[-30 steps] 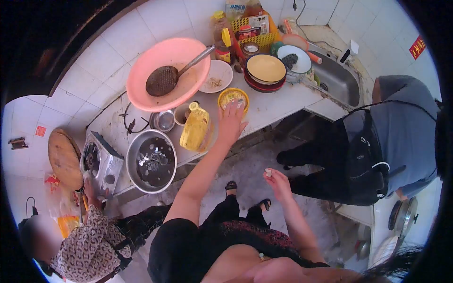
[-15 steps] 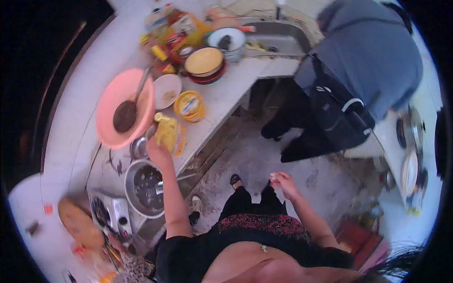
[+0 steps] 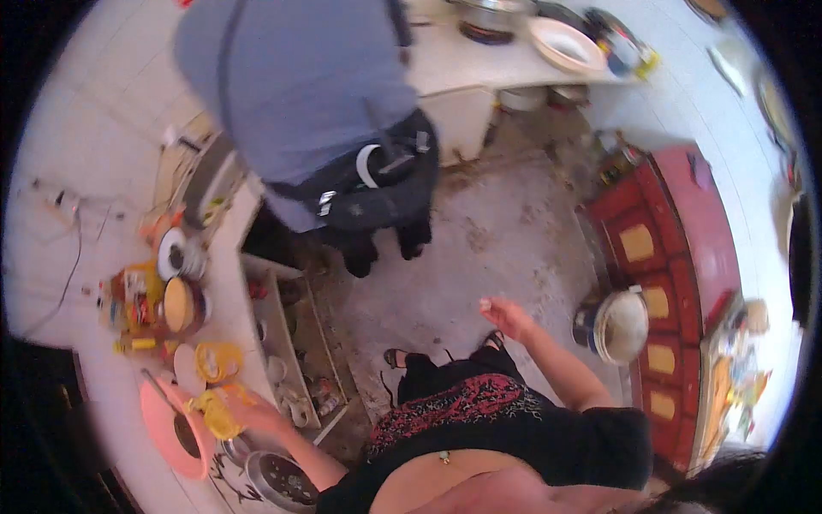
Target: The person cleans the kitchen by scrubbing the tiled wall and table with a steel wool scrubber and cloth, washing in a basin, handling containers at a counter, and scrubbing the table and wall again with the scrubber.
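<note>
My left hand (image 3: pixel 257 411) is over the counter, blurred, beside a yellow container (image 3: pixel 218 415); its fingers are too smeared to read. A yellow tub (image 3: pixel 218 361) stands just beyond. Close by are a pink basin (image 3: pixel 154 420) with dark contents, a small metal bowl (image 3: pixel 235 448), and a metal pot (image 3: pixel 300 493) holding dark pieces in liquid. My right hand (image 3: pixel 507 317) hangs over the floor, fingers drawn together. Something small and pale shows at its fingertips, too small to name.
Another person in a blue-grey top (image 3: pixel 300 94) stands ahead, back turned. Bottles (image 3: pixel 137 291) and stacked bowls (image 3: pixel 180 306) line the left counter. Right are a red cabinet (image 3: pixel 698 223) and a bucket (image 3: pixel 623 327). A pale basin (image 3: pixel 567 44) sits on the far counter.
The view has swung right, bringing the red cabinet and bucket into sight. My left hand has shifted from above the small metal bowl to beside the yellow container. My right hand stays drawn together.
</note>
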Demonstrator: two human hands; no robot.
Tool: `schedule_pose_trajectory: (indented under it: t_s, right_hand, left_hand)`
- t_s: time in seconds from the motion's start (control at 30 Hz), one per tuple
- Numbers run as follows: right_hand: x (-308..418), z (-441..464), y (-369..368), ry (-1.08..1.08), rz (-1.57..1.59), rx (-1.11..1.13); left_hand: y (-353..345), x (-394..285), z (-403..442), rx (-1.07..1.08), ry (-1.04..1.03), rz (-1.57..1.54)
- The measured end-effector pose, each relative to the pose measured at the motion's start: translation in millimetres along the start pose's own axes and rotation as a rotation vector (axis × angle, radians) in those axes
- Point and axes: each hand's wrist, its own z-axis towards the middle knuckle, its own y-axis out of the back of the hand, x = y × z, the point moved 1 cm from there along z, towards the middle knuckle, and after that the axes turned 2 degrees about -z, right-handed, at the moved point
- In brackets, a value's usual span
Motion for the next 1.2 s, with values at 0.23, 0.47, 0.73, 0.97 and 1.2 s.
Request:
schedule_pose_trajectory:
  t_s: [0.23,0.47,0.73,0.97,1.2]
  right_hand:
    - [88,-107,142,0.322,0.421,-0.094]
    - [120,-174,217,0.534,0.5,-0.372]
    - [136,-165,317,0.582,0.477,-0.756]
    - [256,-181,424,0.738,0.243,-1.171]
    - [289,-252,539,0.787,0.19,-1.528]
  left_hand:
    - [-7,-337,-105,0.814,-0.499,-0.783]
    - [51,-570,-120,1.158,-1.077,-1.097]
    - [43,-749,-122,1.065,-1.353,-1.197]
    - [62,-935,-126,1.235,-1.489,-1.217]
    - [142,-1095,-143,1.115,-1.764,-1.319]
